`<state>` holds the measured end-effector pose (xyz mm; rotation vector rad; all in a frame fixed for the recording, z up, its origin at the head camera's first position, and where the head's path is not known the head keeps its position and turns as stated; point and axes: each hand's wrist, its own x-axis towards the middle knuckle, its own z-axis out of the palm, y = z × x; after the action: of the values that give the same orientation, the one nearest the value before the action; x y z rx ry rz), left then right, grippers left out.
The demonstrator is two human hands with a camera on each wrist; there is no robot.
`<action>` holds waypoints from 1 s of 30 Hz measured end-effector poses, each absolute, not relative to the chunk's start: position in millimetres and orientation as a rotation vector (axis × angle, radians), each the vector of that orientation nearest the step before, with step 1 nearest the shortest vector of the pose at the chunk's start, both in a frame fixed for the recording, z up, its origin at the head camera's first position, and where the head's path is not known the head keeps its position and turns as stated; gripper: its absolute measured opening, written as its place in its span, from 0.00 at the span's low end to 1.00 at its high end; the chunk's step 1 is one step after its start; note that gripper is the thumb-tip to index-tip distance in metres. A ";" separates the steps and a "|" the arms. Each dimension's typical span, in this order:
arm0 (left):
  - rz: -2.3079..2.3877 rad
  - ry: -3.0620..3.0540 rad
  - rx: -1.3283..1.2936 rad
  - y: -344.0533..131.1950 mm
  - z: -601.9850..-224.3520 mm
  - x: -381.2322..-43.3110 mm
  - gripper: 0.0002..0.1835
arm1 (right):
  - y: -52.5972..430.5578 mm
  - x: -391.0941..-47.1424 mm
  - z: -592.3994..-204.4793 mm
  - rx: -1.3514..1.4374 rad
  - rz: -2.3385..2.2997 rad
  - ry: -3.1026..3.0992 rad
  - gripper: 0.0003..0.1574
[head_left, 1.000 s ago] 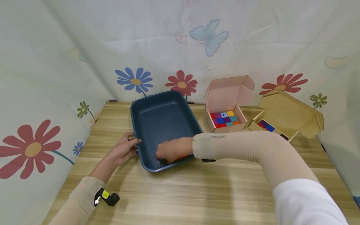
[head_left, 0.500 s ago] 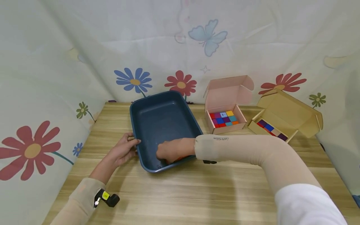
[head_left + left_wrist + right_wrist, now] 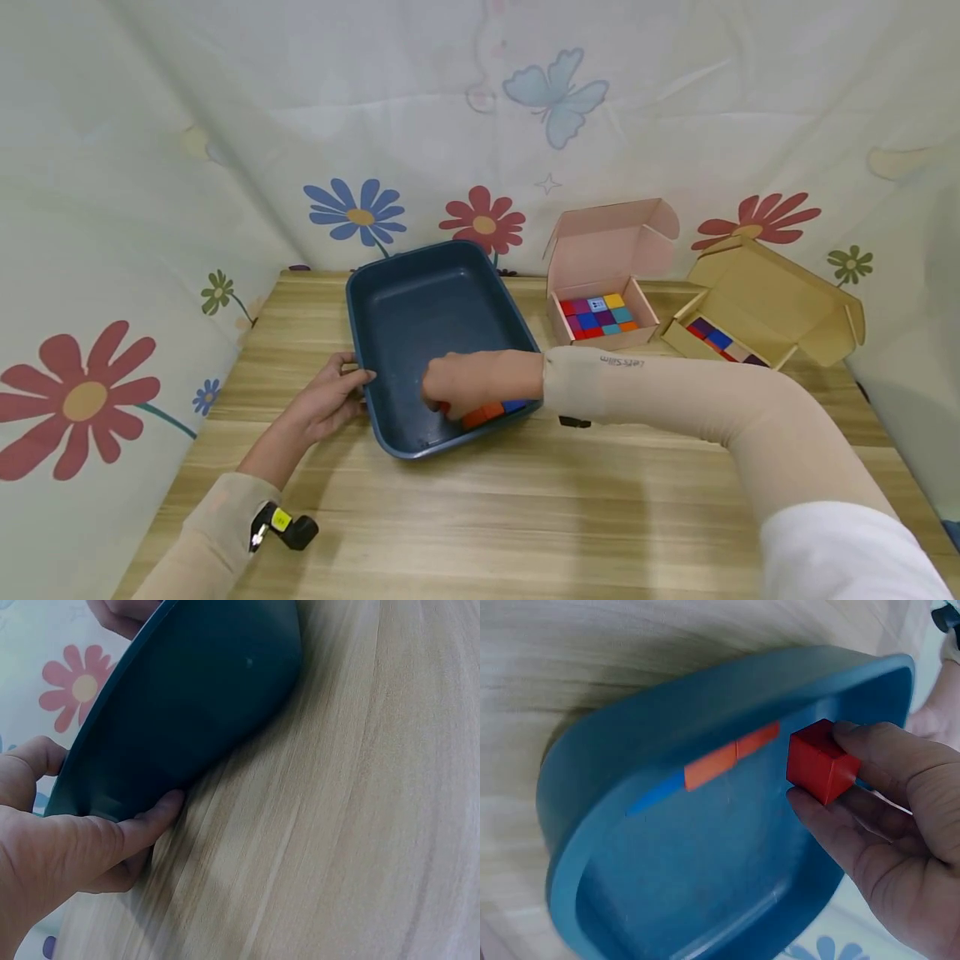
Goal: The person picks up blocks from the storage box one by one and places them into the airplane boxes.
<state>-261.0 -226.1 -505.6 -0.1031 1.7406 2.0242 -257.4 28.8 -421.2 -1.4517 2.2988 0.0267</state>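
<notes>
A deep dark-blue rectangular tray (image 3: 431, 321) lies on the wooden table. My left hand (image 3: 330, 400) grips its left side, the thumb at the rim and fingers against the outer wall (image 3: 180, 712). Inside the tray's near end, my right hand (image 3: 472, 382) pinches a red cube (image 3: 821, 765) between thumb and fingers, above the tray floor. In the right wrist view the cube is apart from two orange-red blocks (image 3: 711, 766) and a blue block (image 3: 660, 793), which line the near wall. From the head view the cube is mostly hidden by my fingers.
Right of the tray, an open pink box (image 3: 611, 340) holds rows of coloured cubes (image 3: 603, 318). Farther right stands an open tan cardboard box (image 3: 686, 342) with several cubes (image 3: 708, 336), partly behind my right sleeve. A flowered curtain (image 3: 420, 100) hangs behind the table.
My right hand has moved slightly right and up with the red cube, uncovering orange and blue blocks along the near wall. My left hand keeps its place on the tray.
</notes>
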 end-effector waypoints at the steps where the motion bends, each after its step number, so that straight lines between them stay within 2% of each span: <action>1: 2.024 1.739 -0.102 -226.1 -505.3 -260.8 0.28 | 30.9 -257.6 -417.9 -1.444 0.030 2.312 0.13; 15: 2.022 1.733 -0.114 -225.9 -503.4 -259.8 0.31 | 86.3 -267.8 -395.1 -1.403 0.019 2.449 0.11; 30: 2.023 1.729 -0.121 -225.8 -502.4 -258.9 0.28 | 134.2 -270.9 -380.9 -1.299 -0.044 2.532 0.11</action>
<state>-258.9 -225.8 -502.4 -0.1206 1.7291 2.0230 -270.9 134.2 -380.9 -1.2985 2.5322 -0.0442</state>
